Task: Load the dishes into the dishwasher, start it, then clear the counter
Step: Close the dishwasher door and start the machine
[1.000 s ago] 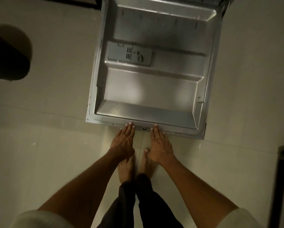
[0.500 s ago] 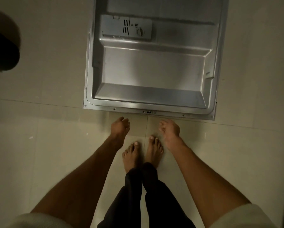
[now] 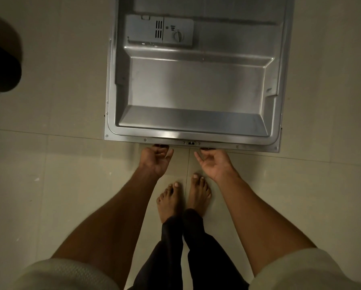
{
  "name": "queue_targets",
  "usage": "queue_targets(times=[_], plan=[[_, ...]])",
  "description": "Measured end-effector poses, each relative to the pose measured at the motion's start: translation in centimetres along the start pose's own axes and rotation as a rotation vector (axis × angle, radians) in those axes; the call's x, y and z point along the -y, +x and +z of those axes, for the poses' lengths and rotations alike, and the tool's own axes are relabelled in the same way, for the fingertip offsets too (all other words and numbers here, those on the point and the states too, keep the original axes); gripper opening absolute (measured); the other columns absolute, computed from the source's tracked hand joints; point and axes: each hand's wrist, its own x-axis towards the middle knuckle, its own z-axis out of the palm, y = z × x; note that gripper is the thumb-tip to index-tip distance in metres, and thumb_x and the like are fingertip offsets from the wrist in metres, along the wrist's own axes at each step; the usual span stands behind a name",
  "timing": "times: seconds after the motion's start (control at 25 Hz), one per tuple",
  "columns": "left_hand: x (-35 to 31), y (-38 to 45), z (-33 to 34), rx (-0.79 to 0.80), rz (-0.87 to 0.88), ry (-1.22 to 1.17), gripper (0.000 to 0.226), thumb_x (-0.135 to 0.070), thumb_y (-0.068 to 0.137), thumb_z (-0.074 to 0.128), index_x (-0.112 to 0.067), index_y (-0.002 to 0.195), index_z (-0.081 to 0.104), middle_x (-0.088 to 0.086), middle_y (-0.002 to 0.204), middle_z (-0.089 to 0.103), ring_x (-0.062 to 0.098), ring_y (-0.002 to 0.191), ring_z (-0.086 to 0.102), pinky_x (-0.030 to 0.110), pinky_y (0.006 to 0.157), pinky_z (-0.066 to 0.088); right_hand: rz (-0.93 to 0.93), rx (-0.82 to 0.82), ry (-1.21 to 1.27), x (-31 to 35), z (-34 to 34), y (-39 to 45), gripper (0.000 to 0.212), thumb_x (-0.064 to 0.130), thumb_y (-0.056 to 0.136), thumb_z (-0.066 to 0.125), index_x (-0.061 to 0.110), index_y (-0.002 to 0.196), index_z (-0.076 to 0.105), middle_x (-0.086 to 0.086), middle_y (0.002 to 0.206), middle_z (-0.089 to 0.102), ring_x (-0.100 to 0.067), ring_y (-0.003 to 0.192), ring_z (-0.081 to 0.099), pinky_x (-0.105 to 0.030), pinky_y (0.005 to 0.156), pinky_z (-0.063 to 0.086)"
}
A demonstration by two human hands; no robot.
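Over the pale tiled floor (image 3: 49,185), the dishwasher door (image 3: 196,91) lies folded flat, a brushed-steel panel with a stepped rectangular recess and a grey plastic detergent dispenser (image 3: 159,30) with a round knob. At its near edge, both palms face up: the left hand (image 3: 156,160) and right hand (image 3: 213,163) curl their fingertips under the rim. Bare feet (image 3: 183,197) stand just behind them.
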Motion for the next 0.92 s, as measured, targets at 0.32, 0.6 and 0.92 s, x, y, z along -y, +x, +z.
queue_targets(times=[0.32,0.6,0.92], plan=[[0.5,0.4,0.0,-0.034,0.022,-0.001,0.058,0.019,0.085,0.020,0.002,0.134,0.047,0.016,0.107,0.059,0.025,0.105,0.060,0.042,0.113,0.039,0.000,-0.087,0.096,-0.4,-0.1,0.7,0.080,-0.033,0.078,0.027,0.002,0.150,0.034,-0.025,0.154,0.032,-0.040,0.143,0.033,-0.044,0.113,0.039],[0.2,-5.4,-0.4,0.045,0.038,-0.085,0.097,0.023,0.057,0.016,-0.002,0.149,0.036,0.016,0.152,0.042,0.029,0.143,0.039,0.039,0.117,0.031,-0.076,-0.035,0.130,-0.7,-0.2,-4.9,0.070,-0.033,0.082,0.017,-0.004,0.140,0.043,-0.024,0.147,0.046,-0.037,0.138,0.044,-0.043,0.112,0.038],[-2.7,-17.7,1.8,0.163,0.030,-0.229,0.079,0.024,0.059,0.018,0.003,0.127,0.053,0.021,0.136,0.056,0.034,0.129,0.053,0.044,0.107,0.042,-0.195,0.069,0.101,1.3,2.4,-18.2,0.042,-0.026,0.090,0.037,-0.008,0.124,0.052,-0.020,0.106,0.064,-0.033,0.105,0.066,-0.043,0.093,0.056]])
